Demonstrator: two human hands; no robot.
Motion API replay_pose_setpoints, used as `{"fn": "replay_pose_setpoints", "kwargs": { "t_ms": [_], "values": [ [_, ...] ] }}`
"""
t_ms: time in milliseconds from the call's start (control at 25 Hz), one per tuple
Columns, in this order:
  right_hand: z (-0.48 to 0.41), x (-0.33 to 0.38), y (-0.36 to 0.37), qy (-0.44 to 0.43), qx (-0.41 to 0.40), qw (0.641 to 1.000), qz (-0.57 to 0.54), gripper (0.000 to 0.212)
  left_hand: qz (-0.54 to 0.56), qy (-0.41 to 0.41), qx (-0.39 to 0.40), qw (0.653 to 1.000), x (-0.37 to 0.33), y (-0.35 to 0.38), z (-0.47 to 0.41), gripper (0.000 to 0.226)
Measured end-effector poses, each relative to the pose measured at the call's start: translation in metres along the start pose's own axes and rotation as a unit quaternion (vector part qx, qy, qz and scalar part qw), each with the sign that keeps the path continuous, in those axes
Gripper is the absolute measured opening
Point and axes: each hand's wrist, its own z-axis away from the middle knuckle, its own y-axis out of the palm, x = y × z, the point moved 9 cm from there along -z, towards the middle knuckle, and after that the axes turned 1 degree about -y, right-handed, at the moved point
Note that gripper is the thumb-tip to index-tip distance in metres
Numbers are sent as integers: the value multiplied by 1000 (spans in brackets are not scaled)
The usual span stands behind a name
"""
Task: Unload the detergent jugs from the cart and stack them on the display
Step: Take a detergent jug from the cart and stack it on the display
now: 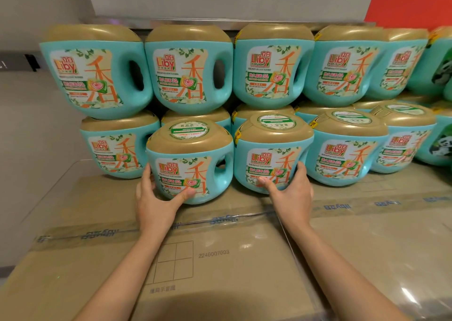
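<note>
Two hands, one teal Liby container each. The left hand (156, 198) cups the left detergent jug (190, 174) low on its body, fingers round the left flank and thumb across the label. The right hand (292, 193) takes the right detergent jug (266, 159) likewise, thumb on the label and fingers round the right flank. Each grip is thus clamped on its own jug. Both jugs stand side by side on taped cardboard cartons (232, 267) at the display front, before two tiers of stacked jugs (188, 69). Judged by their bulk, they are heavy, rigid and smooth-walled, so a palm hold may slip. The moulded handle loop (229, 174) likely offers surer purchase, and the broad gold cap (189, 147) a flat seat for another tier.
</note>
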Motion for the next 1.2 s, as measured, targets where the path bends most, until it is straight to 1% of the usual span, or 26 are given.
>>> {"fn": "replay_pose_setpoints", "kwargs": {
  "t_ms": [120, 200, 320, 440, 480, 520, 560, 600, 640, 720, 800, 840, 920, 1000, 1080, 1200],
  "values": [
    [0, -2, 2, 3, 5, 1000, 11, 85, -27, 13, -8, 1000, 0, -1, 2, 122],
    [1, -2, 4, 2, 9, 1000, 20, 86, -40, 19, -22, 999, -2, -2, 3, 116],
    [3, -1, 3, -2, 13, 1000, 26, 88, -104, 49, -17, 993, -8, 3, 6, 110],
    [12, 3, -9, 6, -5, 999, 54, 91, -80, 28, 9, 996, -7, 4, 5, 111],
    [19, 4, -17, 8, -16, 998, 59, 86, -90, 28, 6, 996, -9, 1, 8, 108],
    [27, 9, -28, -7, -20, 997, 70, 77, -109, 49, -15, 993, -17, -6, 14, 100],
    [38, 16, -40, -33, -18, 996, 81, 65, -113, 90, -39, 989, -30, -14, 23, 90],
    [50, 19, -54, -55, -17, 996, 72, 53, -86, 139, -52, 985, -47, -20, 34, 77],
    [66, 16, -72, -53, -25, 997, 45, 44, -43, 183, -36, 982, -63, -20, 45, 64],
    [107, 1, -115, -8, -62, 998, -22, 36, 37, 236, 58, 969, -89, -10, 73, 41],
    [154, -12, -159, 23, -97, 994, -41, 31, 75, 244, 174, 951, -108, 11, 113, 30],
    [178, -20, -181, 32, -103, 994, -35, 28, 93, 228, 235, 940, -115, 24, 140, 24],
    [221, -45, -217, 78, -96, 992, -31, 24, 145, 162, 344, 913, -119, 52, 199, 17],
    [265, -81, -256, 154, -100, 982, -42, 31, 188, 104, 420, 882, -119, 79, 266, 24],
    [310, -121, -304, 226, -123, 965, -50, 33, 190, 61, 479, 855, -118, 107, 338, 32],
    [360, -166, -378, 287, -148, 946, -31, 29, 183, 1, 559, 809, -113, 146, 438, 33]
  ]
}}
